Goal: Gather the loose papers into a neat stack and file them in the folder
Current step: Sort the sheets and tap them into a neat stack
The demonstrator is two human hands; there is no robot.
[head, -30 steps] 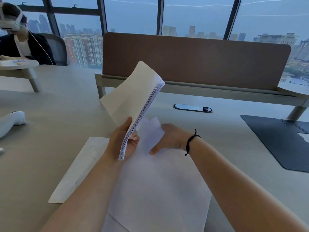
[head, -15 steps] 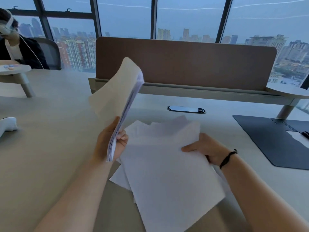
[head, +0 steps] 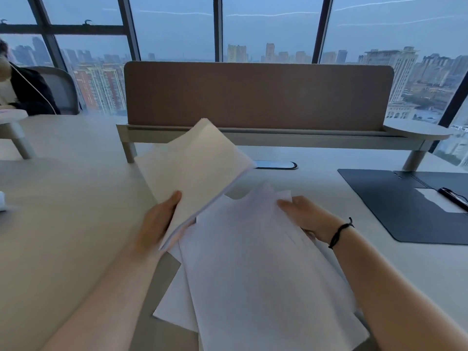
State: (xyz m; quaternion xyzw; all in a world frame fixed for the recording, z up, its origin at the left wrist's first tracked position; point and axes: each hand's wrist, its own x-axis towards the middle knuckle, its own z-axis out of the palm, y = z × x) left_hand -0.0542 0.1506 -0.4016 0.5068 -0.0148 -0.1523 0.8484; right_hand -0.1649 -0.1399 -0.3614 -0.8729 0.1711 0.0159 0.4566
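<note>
Left grip [head: 158,221] clutching a thick stack of papers [head: 195,171], tilted up off the bench [head: 68,198], thumb lying on the top sheet. Right grip [head: 304,215] pinching the far edge of several loose sheets [head: 253,274], fanned out and lying near the bench's near edge. Dark folder [head: 395,203] lying open toward the right edge, well apart from the sheets.

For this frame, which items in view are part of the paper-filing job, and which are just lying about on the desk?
Part of the job:
- paper stack, held by the left hand
- loose sheets on the desk, right hand at their far edge
- dark folder, lying open to the right

Just lying about:
- brown divider panel
- cable port
- black pen on the folder
</note>
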